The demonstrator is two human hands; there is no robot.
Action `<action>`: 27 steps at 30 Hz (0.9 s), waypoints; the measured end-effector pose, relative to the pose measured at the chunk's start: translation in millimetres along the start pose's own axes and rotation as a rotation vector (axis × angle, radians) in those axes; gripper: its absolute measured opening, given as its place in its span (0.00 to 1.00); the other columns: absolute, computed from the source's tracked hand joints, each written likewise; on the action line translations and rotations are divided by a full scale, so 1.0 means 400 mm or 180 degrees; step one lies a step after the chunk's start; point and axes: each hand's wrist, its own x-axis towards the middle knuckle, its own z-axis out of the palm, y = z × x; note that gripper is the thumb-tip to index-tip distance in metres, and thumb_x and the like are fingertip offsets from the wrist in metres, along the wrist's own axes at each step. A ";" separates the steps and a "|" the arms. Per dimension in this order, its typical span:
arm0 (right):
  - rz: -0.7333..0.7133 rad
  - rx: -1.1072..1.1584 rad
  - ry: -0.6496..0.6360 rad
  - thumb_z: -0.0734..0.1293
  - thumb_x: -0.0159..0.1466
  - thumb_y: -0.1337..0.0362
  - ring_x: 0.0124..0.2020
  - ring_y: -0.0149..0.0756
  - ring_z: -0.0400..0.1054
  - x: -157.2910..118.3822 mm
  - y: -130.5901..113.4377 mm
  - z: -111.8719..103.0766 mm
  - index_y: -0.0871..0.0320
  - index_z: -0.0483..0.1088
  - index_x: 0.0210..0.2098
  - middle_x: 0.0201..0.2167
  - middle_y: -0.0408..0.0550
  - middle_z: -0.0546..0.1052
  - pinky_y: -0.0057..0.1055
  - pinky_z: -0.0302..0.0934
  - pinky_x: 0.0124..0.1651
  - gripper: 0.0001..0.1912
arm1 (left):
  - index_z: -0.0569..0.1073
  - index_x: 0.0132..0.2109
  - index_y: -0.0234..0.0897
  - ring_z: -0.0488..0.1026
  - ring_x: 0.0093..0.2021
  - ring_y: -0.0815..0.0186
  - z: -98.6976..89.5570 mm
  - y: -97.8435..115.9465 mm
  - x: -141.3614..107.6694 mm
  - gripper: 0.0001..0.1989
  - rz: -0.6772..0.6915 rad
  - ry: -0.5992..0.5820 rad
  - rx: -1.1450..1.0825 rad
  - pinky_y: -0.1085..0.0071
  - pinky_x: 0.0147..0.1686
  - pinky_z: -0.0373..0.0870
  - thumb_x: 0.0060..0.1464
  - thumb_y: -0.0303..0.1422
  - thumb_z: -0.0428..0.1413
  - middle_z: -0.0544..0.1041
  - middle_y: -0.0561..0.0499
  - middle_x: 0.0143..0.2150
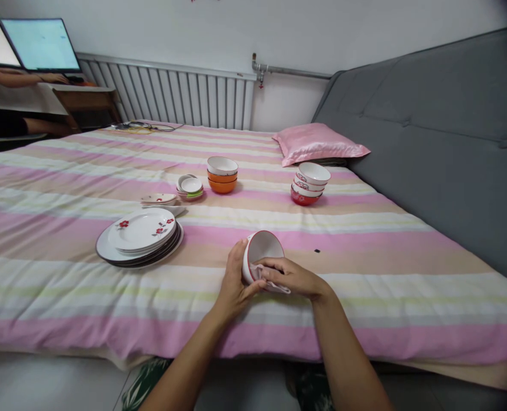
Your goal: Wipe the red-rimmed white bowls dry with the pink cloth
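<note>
A white bowl with a red rim (pixel 267 244) is tilted toward me near the front of the bed. My left hand (pixel 235 283) grips it from the left side, thumb at the lower rim. Inside the bowl's near edge, my right hand (pixel 291 276) presses a pale pinkish cloth (pixel 274 287) with its fingers closed on it. To the left lies a stack of plates (pixel 144 231), the top ones white with red flowers. Behind it sit small dishes (pixel 158 198) and little bowls (pixel 190 185).
Orange and white bowls (pixel 222 174) stand stacked mid-bed, and red-patterned white bowls (pixel 310 184) are stacked to the right. A pink pillow (pixel 320 142) lies by the grey headboard (pixel 433 114). Cables (pixel 144 127) lie at the far edge. A person's arm (pixel 13 77) is at a desk.
</note>
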 end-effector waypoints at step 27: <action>-0.0182 0.1210 0.3414 0.71 0.53 0.55 0.30 0.32 0.67 -0.001 0.030 -0.055 0.56 0.70 0.35 0.29 0.40 0.74 0.29 0.62 0.35 0.14 | 0.46 0.69 0.47 0.52 0.68 0.47 -0.001 0.011 0.004 0.40 -0.0328 0.0103 0.0043 0.43 0.63 0.50 0.55 0.45 0.57 0.55 0.39 0.67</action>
